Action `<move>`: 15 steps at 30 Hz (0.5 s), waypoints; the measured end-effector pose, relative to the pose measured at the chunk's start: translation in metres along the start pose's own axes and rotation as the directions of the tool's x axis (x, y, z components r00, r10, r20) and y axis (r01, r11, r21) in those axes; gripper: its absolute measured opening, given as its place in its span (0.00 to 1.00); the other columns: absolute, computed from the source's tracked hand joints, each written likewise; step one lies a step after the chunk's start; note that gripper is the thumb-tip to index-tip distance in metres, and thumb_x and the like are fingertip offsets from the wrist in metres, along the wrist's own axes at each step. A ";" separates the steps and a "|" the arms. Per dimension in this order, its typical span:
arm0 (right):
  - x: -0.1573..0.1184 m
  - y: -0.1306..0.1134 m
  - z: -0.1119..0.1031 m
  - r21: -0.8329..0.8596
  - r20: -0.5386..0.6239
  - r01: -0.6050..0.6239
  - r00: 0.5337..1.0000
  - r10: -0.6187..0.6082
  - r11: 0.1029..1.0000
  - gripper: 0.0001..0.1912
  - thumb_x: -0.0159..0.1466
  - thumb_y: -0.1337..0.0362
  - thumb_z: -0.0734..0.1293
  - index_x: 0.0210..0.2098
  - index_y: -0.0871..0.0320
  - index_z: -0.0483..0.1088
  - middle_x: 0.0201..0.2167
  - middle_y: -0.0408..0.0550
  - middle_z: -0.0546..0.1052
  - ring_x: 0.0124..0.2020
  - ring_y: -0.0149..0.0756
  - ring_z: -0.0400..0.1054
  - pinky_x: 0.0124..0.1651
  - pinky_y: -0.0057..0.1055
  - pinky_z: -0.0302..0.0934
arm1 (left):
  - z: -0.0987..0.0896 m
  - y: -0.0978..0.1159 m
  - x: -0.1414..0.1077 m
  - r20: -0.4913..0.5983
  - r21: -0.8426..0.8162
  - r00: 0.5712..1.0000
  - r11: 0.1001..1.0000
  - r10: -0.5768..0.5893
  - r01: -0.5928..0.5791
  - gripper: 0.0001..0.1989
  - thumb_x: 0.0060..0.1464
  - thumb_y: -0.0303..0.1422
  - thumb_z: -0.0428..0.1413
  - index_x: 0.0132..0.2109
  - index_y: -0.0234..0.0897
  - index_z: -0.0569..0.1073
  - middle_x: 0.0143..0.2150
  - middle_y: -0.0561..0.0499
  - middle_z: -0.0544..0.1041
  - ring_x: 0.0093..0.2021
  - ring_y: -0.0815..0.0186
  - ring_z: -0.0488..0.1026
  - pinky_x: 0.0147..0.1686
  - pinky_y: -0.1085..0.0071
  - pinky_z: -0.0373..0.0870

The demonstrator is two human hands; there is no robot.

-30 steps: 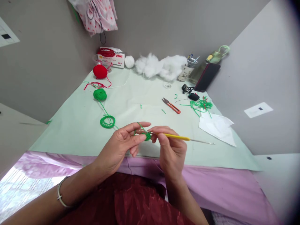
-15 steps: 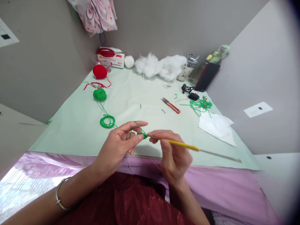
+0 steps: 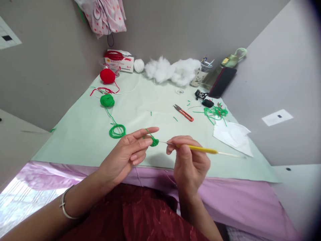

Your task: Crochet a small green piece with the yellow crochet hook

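My left hand (image 3: 131,149) pinches a small green crochet piece (image 3: 155,142) between thumb and fingers, its index finger stretched out with green yarn over it. In my right hand (image 3: 189,159) is a crochet hook (image 3: 200,149) with a yellow handle, its thin metal tip reaching left to the green piece. The other metal end points right. Left of my hands, a loose coil of green yarn (image 3: 117,131) lies on the table, and its strand runs back to a green yarn ball (image 3: 107,100).
Orange thread snips (image 3: 184,112) lie beyond my right hand. Green yarn scraps (image 3: 216,112) and white paper (image 3: 232,137) are at right. Along the back stand a red yarn ball (image 3: 107,76), white stuffing (image 3: 173,71), a pen cup (image 3: 201,74) and a phone (image 3: 222,82).
My right hand has drawn slightly right with the hook, showing more metal between it and the green piece. My left fingers have turned, and more of the piece shows.
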State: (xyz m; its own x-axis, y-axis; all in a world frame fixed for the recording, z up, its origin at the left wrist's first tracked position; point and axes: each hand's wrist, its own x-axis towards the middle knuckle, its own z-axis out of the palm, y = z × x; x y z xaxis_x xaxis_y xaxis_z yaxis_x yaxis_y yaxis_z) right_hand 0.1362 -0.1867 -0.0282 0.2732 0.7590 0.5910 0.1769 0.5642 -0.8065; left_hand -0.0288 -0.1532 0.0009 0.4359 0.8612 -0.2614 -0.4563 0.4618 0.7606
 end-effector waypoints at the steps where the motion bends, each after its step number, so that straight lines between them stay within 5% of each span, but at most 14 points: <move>1: 0.002 -0.001 0.001 0.072 0.004 -0.052 0.999 0.052 0.996 0.11 0.75 0.65 0.63 0.42 0.53 0.79 0.33 0.46 0.79 0.29 0.34 0.73 0.32 0.35 0.71 | 0.000 0.000 0.000 0.010 0.020 1.000 1.000 0.005 -0.005 0.15 0.57 0.30 0.69 0.52 0.39 0.85 0.30 0.59 0.68 0.19 0.82 0.48 0.17 0.83 0.51; 6: 0.003 0.001 0.005 0.002 0.060 -0.014 0.998 0.014 1.000 0.10 0.74 0.67 0.65 0.44 0.52 0.80 0.38 0.47 0.83 0.35 0.36 0.76 0.35 0.35 0.73 | 0.007 -0.006 -0.002 -0.024 0.115 0.998 0.991 0.066 -0.062 0.16 0.54 0.32 0.71 0.51 0.43 0.85 0.37 0.56 0.74 0.19 0.83 0.59 0.18 0.81 0.59; 9: -0.004 0.003 0.004 -0.214 0.097 0.158 0.985 -0.140 0.964 0.13 0.72 0.70 0.67 0.49 0.49 0.80 0.39 0.48 0.83 0.39 0.38 0.78 0.38 0.37 0.75 | 0.008 -0.009 -0.001 -0.075 0.095 0.994 0.993 0.079 -0.072 0.19 0.53 0.31 0.72 0.52 0.41 0.84 0.34 0.57 0.74 0.18 0.82 0.58 0.18 0.81 0.59; 12: -0.008 0.004 0.001 -0.362 0.165 0.341 0.940 -0.300 0.868 0.18 0.70 0.73 0.69 0.54 0.47 0.79 0.44 0.50 0.83 0.42 0.39 0.79 0.40 0.38 0.75 | 0.005 -0.007 0.001 -0.010 0.015 1.000 0.999 -0.028 0.028 0.18 0.55 0.31 0.71 0.53 0.37 0.84 0.24 0.61 0.67 0.18 0.81 0.51 0.17 0.83 0.54; 15: -0.005 0.004 -0.003 -0.232 0.074 0.222 0.975 -0.210 0.947 0.15 0.71 0.72 0.67 0.51 0.48 0.80 0.40 0.48 0.83 0.39 0.37 0.77 0.39 0.37 0.74 | 0.000 -0.003 0.003 0.049 -0.060 0.995 0.995 -0.083 0.086 0.14 0.56 0.29 0.70 0.50 0.33 0.85 0.23 0.62 0.62 0.19 0.81 0.45 0.17 0.84 0.51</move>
State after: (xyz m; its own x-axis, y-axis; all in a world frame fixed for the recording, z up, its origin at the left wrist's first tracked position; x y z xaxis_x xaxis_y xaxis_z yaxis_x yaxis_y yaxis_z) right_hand 0.1379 -0.1892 -0.0344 0.1591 0.6456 0.7470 0.4472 0.6274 -0.6375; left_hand -0.0260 -0.1519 -0.0026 0.5095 0.8087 -0.2940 -0.4634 0.5457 0.6982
